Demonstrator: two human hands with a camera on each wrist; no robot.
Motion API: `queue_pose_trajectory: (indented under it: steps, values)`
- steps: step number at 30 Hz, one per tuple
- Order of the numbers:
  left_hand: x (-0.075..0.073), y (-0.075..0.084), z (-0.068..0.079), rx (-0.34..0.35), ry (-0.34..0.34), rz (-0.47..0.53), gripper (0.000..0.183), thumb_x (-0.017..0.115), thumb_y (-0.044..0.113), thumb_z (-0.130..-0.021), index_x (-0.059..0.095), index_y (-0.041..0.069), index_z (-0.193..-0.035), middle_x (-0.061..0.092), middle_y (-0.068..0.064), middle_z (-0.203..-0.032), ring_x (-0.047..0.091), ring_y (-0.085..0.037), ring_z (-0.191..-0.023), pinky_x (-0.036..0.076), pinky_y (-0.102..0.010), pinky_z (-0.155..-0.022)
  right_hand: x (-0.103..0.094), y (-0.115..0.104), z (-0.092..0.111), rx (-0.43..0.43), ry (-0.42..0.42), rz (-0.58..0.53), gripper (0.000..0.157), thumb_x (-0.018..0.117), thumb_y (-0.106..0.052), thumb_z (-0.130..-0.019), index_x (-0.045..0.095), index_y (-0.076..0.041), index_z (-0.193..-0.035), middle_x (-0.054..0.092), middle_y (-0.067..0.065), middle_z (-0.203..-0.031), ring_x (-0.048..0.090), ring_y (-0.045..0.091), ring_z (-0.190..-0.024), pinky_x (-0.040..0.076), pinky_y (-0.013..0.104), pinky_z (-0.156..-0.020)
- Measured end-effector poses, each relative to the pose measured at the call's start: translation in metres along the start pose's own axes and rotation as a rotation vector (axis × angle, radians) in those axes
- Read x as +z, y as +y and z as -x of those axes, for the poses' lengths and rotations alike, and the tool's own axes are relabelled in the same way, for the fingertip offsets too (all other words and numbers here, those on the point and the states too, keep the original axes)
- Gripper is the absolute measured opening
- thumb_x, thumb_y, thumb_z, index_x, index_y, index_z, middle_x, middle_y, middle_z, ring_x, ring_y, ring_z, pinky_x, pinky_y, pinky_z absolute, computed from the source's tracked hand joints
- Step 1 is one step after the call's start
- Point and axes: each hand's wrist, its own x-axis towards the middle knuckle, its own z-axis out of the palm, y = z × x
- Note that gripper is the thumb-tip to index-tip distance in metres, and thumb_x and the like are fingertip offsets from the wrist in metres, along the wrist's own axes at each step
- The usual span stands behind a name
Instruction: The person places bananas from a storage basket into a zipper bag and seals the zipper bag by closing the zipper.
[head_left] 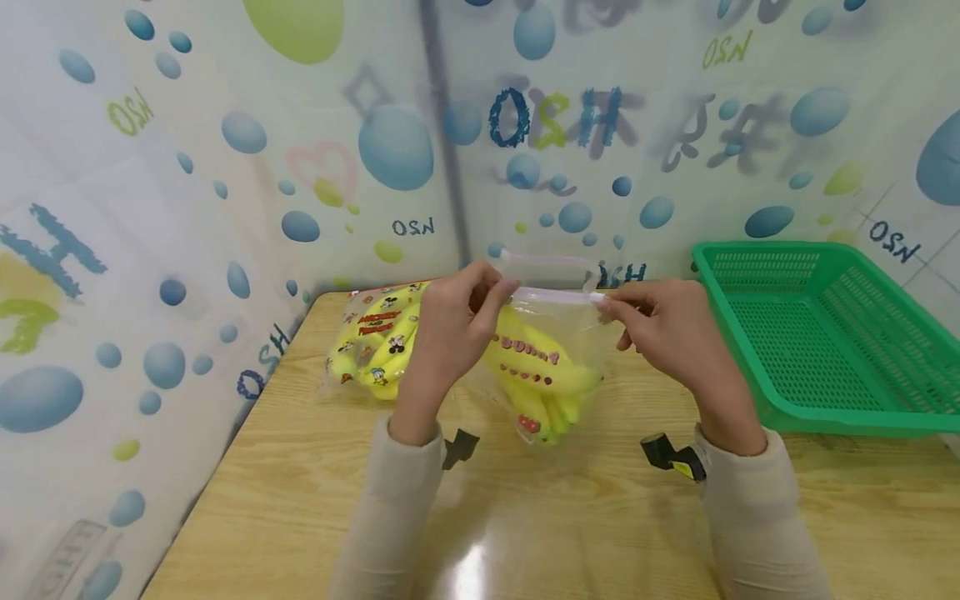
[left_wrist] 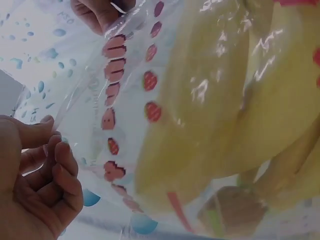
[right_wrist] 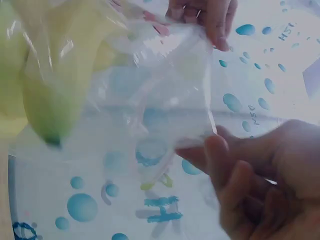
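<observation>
Between both hands hangs a clear zip bag [head_left: 551,354] with pink and red prints and yellow bananas [left_wrist: 200,100] inside. My left hand [head_left: 459,321] pinches the top left of the bag between thumb and fingers. At the other end of the white zip strip [head_left: 555,295], my right hand [head_left: 660,325] pinches the corner. In the right wrist view, the thumb and forefinger of the right hand [right_wrist: 250,175] meet at the bag's edge, with a dark banana tip [right_wrist: 52,140] showing through the plastic. The left wrist view shows the left hand [left_wrist: 42,175] at the bag's upper edge.
A second printed bag of bananas [head_left: 375,342] lies on the wooden table [head_left: 315,500] behind my left hand. To the right stands a green plastic basket [head_left: 825,342]. A curtain [head_left: 405,208] with blue bubble prints hangs along the table's back and left.
</observation>
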Motion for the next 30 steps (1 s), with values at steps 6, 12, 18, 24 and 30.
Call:
queue_pose_trajectory:
  steps: [6, 12, 18, 24, 30]
  values:
    - [-0.003, 0.010, 0.002, 0.015, -0.117, 0.009, 0.024, 0.075, 0.027, -0.095, 0.064, 0.014, -0.078, 0.047, 0.005, -0.053, 0.039, -0.006, -0.047, 0.034, -0.025, -0.051, 0.000, 0.009, -0.003, -0.172, 0.291, -0.025, 0.008, 0.074, 0.000, -0.092, 0.081, 0.001, -0.094, 0.076, 0.017, -0.073, 0.065, 0.003, -0.051, 0.046, 0.010, -0.050]
    - [-0.006, 0.014, 0.002, -0.006, -0.326, 0.051, 0.016, 0.073, 0.024, -0.097, 0.069, 0.014, -0.085, 0.047, 0.006, -0.056, 0.039, -0.006, -0.048, 0.036, -0.025, -0.053, -0.008, 0.022, -0.006, -0.204, 0.279, -0.087, 0.007, 0.074, 0.005, -0.090, 0.080, 0.005, -0.093, 0.077, 0.021, -0.080, 0.066, -0.014, -0.063, 0.052, 0.006, -0.064]
    - [-0.013, 0.007, 0.002, -0.100, -0.479, -0.090, 0.014, 0.072, 0.021, -0.095, 0.072, 0.018, -0.081, 0.046, 0.008, -0.055, 0.039, -0.009, -0.054, 0.033, -0.027, -0.055, -0.015, 0.034, -0.008, -0.122, 0.231, -0.171, 0.012, 0.069, 0.004, -0.095, 0.078, 0.008, -0.101, 0.076, 0.026, -0.087, 0.065, -0.017, -0.068, 0.054, 0.008, -0.068]
    - [-0.008, 0.004, 0.003, 0.002, -0.370, -0.187, 0.021, 0.074, 0.028, -0.096, 0.070, 0.018, -0.078, 0.047, 0.007, -0.055, 0.039, -0.007, -0.051, 0.033, -0.026, -0.054, -0.020, 0.043, -0.006, 0.025, 0.219, -0.266, 0.017, 0.068, -0.004, -0.098, 0.077, 0.006, -0.107, 0.078, -0.004, -0.085, 0.072, -0.005, -0.067, 0.058, 0.016, -0.068]
    - [-0.005, 0.012, 0.004, 0.099, -0.231, -0.168, 0.020, 0.077, 0.030, -0.094, 0.072, 0.017, -0.078, 0.043, 0.006, -0.052, 0.036, -0.007, -0.049, 0.031, -0.026, -0.052, -0.021, 0.047, -0.009, 0.087, 0.161, -0.363, 0.017, 0.067, -0.006, -0.099, 0.072, 0.008, -0.107, 0.074, -0.018, -0.085, 0.075, 0.004, -0.069, 0.061, 0.023, -0.069]
